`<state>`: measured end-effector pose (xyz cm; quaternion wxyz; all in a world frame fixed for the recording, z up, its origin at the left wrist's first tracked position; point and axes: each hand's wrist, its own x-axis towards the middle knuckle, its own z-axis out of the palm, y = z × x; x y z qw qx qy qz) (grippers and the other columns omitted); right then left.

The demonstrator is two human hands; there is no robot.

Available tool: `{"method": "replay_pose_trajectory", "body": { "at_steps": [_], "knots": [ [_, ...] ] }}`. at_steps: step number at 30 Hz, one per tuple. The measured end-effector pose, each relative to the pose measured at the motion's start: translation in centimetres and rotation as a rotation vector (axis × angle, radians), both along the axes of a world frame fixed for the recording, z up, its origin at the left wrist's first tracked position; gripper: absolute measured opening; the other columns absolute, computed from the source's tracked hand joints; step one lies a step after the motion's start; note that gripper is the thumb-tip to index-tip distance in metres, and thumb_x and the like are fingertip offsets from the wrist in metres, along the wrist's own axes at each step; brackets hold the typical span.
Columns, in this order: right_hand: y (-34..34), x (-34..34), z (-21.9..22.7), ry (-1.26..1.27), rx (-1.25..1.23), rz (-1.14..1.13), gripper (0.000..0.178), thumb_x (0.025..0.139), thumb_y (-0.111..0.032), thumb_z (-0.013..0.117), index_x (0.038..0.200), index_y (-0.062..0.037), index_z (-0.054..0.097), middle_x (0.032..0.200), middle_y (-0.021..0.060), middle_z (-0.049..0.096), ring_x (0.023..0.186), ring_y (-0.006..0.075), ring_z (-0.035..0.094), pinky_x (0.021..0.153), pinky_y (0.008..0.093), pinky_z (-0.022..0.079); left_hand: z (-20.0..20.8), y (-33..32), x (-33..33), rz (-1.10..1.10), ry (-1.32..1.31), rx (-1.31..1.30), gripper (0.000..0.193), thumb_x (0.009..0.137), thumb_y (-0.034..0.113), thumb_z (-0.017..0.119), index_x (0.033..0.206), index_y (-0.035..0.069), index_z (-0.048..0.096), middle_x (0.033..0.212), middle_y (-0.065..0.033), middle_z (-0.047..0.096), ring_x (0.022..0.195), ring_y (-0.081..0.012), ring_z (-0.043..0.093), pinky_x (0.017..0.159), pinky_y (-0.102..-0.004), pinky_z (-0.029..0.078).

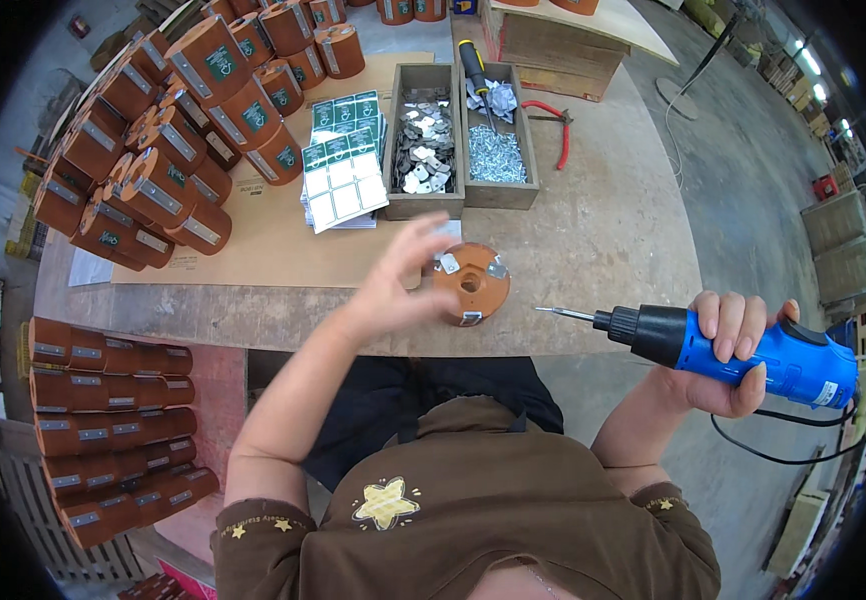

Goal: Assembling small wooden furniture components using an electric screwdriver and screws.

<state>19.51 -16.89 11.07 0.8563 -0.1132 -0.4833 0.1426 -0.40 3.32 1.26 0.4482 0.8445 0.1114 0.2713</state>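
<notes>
My right hand (729, 345) is wrapped round a blue and black electric screwdriver (803, 368), held off the table's right front edge. Its thin metal bit points left, toward a round reddish-brown piece (488, 290) near the front edge. That piece has a hole in its middle and small metal plates on its top and side. Just left of it is my left hand (401, 280), slightly blurred, with its fingers spread and nothing in them. Whether the fingertips touch the piece, I cannot tell.
Beyond stand a wooden box of metal plates (423, 210) and another of screws (498, 195), with a screwdriver (472, 66) in it. Red-handled pliers (564, 140) lie to their right, label sheets (343, 190) to their left. Brown cylinders (158, 190) are stacked at left. A black cable (773, 460) hangs at right.
</notes>
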Motion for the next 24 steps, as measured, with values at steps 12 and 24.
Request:
{"method": "replay_pose_trajectory", "body": {
  "at_steps": [12,24],
  "knots": [
    [-0.7,0.1,0.0,-0.045,-0.051,-0.085,0.057,0.073,-0.014,0.053,0.124,-0.0070,0.027,0.075,0.0031,0.048,0.063,0.0125,0.048,0.063,0.0303,0.040,0.4,11.4,8.0,0.393,0.726,0.626,0.017,0.063,0.015,0.066,0.079,0.010,0.063,0.086,-0.0071,0.057,0.088,-0.0251,0.053,0.075,-0.0349,0.043],
    [-0.7,0.2,-0.6,0.010,-0.059,-0.069,0.057,0.075,-0.016,0.051,0.124,-0.0068,0.025,0.075,0.0031,0.047,0.065,0.0129,0.048,0.064,0.0308,0.040,4.1,8.5,5.9,0.284,0.343,0.369,0.008,0.065,0.006,0.062,0.071,0.002,0.058,0.078,-0.0104,0.061,0.070,-0.0237,0.059,0.062,-0.0307,0.046]
  ]
}}
